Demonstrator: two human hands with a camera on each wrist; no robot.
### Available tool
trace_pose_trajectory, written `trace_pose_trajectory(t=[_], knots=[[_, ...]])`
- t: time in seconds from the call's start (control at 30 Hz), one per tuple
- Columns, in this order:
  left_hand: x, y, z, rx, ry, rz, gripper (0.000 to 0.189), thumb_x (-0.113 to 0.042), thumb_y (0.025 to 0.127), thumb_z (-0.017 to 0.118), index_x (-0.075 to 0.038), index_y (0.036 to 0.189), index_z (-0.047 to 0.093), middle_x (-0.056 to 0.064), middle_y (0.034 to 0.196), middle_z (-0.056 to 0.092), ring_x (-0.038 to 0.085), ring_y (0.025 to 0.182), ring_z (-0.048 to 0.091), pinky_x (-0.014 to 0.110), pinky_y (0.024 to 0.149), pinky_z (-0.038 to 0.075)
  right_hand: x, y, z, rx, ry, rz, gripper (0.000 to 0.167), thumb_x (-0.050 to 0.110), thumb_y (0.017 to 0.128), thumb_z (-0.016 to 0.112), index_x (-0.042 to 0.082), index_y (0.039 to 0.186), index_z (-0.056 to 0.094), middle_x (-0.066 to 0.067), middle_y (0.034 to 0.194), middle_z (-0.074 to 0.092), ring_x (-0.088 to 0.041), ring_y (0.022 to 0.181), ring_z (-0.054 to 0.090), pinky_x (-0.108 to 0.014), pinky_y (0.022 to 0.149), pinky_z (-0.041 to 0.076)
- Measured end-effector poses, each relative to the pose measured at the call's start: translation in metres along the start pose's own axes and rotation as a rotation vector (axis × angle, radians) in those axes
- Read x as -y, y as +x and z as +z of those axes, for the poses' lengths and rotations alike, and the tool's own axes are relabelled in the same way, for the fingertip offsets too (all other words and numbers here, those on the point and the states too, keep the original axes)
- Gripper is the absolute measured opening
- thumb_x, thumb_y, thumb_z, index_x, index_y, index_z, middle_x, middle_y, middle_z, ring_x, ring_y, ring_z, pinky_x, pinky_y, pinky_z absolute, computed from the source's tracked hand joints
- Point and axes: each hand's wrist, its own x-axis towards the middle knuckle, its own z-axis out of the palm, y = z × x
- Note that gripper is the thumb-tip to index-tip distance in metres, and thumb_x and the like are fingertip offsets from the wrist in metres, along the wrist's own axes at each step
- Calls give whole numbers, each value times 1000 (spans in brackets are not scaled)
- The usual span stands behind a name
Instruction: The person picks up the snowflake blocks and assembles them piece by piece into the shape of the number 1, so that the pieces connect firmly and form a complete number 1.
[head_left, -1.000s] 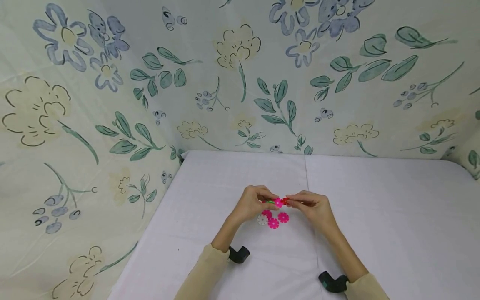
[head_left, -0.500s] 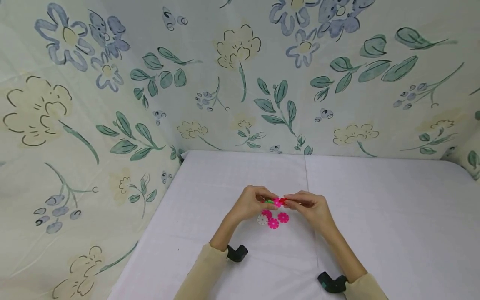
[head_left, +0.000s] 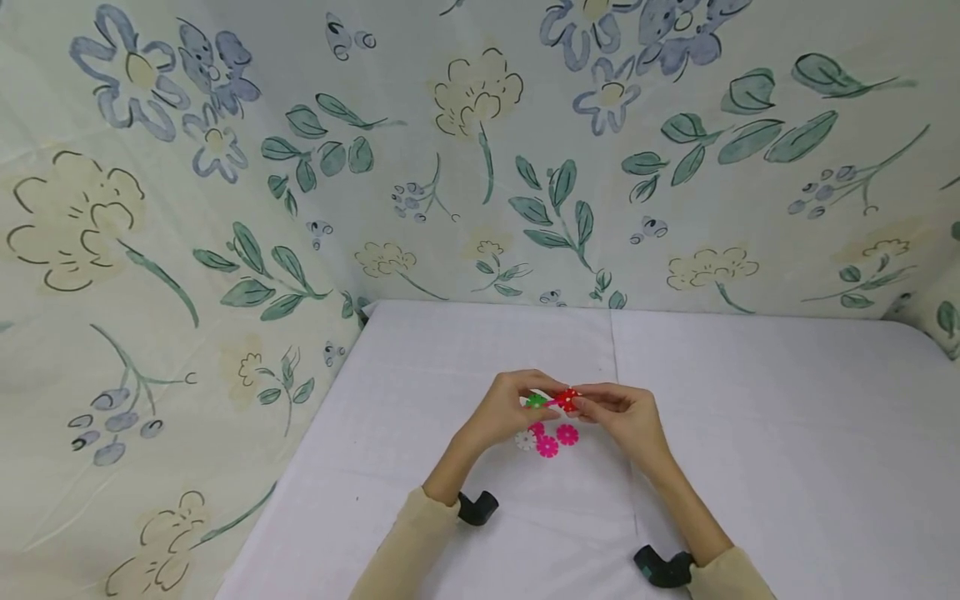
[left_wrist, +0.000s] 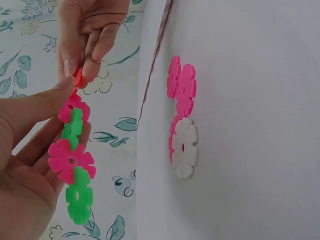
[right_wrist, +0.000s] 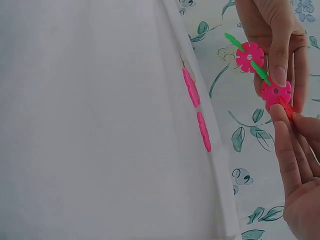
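A chain of notched flower-shaped plastic discs (left_wrist: 71, 161) runs between my two hands, green and pink alternating, with a red disc (head_left: 567, 402) at its right end. My left hand (head_left: 501, 408) pinches the chain at the pink disc (right_wrist: 276, 92) beside the red one; the other end hangs over the palm in the left wrist view. With thumb and fingers, my right hand (head_left: 632, 414) pinches the red disc, which touches that pink disc. Fingertips partly cover the join, so how deep the slots sit cannot be told.
Below the hands, a white disc (head_left: 525, 440) and loose pink discs (head_left: 547, 447) lie on the white-covered table (head_left: 787, 442). The white one overlaps a pink one. Behind the table hangs a floral cloth (head_left: 480, 167). Black wrist-worn devices (head_left: 477, 508) sit by both cuffs.
The chain has turned in my fingers: the red disc now shows its face to the head view, the pink one its edge, and more green shows. Both hands have shifted only slightly.
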Motion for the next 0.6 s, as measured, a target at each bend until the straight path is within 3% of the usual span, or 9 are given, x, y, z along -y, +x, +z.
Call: trace_pose_trajectory(t=[0.17, 0.27, 0.43, 0.6], knots=[[1, 2, 8, -68, 29, 29, 36, -10, 86, 84, -13, 121, 78, 0, 113, 78, 10, 104, 70, 21, 91, 57, 1, 0, 4, -43, 37, 29, 26, 4, 94, 74, -11, 115, 72, 1, 99, 81, -13, 79, 79, -29, 73, 64], [3, 2, 12, -109, 9, 50, 34, -7, 86, 83, -10, 120, 78, 3, 111, 79, 12, 103, 72, 23, 91, 60, 0, 1, 6, -52, 58, 49, 27, 5, 94, 75, -12, 115, 72, 5, 97, 80, -12, 79, 79, -30, 73, 63], [4, 2, 12, -144, 4, 57, 33, -7, 84, 84, -7, 117, 79, 3, 107, 79, 12, 98, 72, 21, 88, 60, 1, 1, 8, -33, 60, 78, 29, 8, 96, 73, -12, 118, 71, -4, 101, 81, -12, 80, 79, -29, 74, 64], [8, 3, 7, -140, 23, 8, 33, -10, 83, 86, -6, 116, 79, 2, 105, 79, 10, 97, 71, 19, 87, 59, 0, 2, 6, 12, 35, 133, 33, 15, 101, 68, -8, 124, 69, -24, 112, 76, -14, 85, 79, -28, 79, 64]])
